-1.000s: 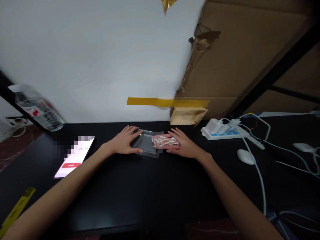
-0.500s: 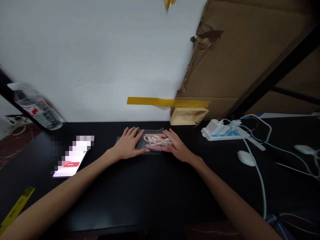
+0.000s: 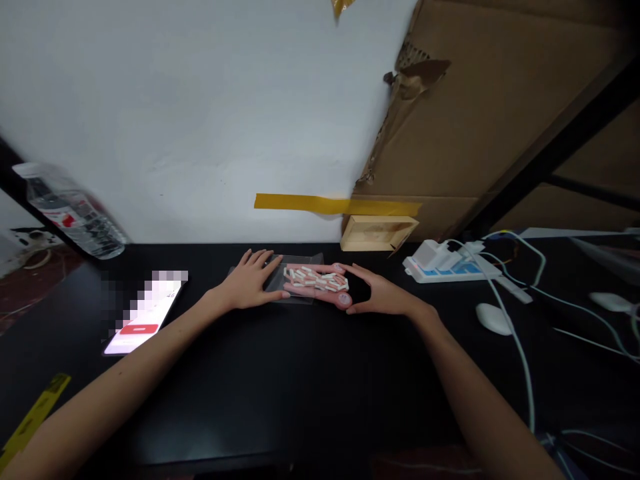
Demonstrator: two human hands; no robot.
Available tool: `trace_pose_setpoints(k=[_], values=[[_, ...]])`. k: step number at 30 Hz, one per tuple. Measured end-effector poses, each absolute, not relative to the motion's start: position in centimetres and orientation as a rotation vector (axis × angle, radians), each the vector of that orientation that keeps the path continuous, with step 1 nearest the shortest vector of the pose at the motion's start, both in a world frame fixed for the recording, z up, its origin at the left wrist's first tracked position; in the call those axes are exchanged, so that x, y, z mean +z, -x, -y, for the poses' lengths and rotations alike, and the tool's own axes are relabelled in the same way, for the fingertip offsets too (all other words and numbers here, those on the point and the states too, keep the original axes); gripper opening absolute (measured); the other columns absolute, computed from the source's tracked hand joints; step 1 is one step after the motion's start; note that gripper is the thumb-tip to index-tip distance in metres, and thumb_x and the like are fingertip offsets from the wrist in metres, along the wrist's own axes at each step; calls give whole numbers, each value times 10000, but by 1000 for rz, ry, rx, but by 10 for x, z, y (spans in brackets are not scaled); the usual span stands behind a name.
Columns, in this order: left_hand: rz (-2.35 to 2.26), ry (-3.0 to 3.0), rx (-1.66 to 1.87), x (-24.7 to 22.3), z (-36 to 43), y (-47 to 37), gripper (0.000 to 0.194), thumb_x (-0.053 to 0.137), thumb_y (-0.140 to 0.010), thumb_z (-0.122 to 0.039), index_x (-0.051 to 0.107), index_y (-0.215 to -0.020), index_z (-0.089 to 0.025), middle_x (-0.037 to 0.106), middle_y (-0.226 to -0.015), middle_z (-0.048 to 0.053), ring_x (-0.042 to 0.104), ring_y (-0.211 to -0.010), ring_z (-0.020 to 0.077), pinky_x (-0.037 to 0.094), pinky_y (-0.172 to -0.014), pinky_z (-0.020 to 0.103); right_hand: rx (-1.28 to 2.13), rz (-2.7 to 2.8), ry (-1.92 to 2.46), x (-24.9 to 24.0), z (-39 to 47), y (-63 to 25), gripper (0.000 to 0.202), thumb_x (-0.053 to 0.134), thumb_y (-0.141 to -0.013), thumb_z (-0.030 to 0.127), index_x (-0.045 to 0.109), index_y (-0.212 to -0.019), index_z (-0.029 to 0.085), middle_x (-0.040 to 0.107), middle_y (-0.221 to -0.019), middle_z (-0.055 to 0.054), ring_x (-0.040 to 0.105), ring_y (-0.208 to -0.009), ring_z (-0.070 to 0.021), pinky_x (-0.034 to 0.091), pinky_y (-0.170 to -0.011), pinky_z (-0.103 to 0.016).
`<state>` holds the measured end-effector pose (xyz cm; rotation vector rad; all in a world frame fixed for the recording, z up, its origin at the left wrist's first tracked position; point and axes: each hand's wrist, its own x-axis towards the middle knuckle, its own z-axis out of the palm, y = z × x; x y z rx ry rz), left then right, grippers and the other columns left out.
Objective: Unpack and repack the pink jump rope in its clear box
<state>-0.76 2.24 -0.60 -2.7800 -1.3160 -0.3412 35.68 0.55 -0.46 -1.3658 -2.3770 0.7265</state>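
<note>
A pink and white beaded jump rope [image 3: 316,279] with two thick pink handles lies bundled on the black table. Its left part is under a clear plastic bag [image 3: 295,300], and the round handle ends stick out past the bag's right edge. My left hand [image 3: 247,281] lies flat on the bag's left part, fingers spread. At the right, my right hand [image 3: 383,293] is curved with thumb and fingers wide apart. Its fingertips are at the two handle ends, with a gap between palm and rope; whether they press on them I cannot tell.
A lit phone [image 3: 145,320] lies at the left, with a plastic bottle [image 3: 83,220] behind it. A shallow wooden box [image 3: 377,233] leans at the back. Right of my hands are a power strip [image 3: 445,267], a white mouse [image 3: 494,319] and loose cables [image 3: 520,353].
My right hand has slid right off the rope's end, its thumb and fingers spreading, so the handle ends now show. My left hand has shifted slightly left on the bag.
</note>
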Motion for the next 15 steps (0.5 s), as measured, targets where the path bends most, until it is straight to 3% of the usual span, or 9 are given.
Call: trace_pose_setpoints(k=[7, 15], values=[[1269, 2805, -381, -4, -21, 9, 863, 411, -870, -785, 320, -1510, -213, 380, -1541, 169, 338, -1404, 421, 198, -1151, 623, 726, 2389, 1283, -1, -4, -348, 924, 809, -734, 474, 343, -1525, 371, 405, -1568, -44, 245, -1486, -359, 247, -1178, -627], [1188, 2825, -295, 2, -19, 10, 861, 408, -886, -767, 321, -1510, -180, 393, -1523, 190, 331, -1416, 392, 208, -1159, 593, 746, 2345, 1300, -8, -4, -339, 948, 825, -711, 499, 358, -1522, 351, 391, -1574, -81, 258, -1484, -355, 240, -1177, -618]])
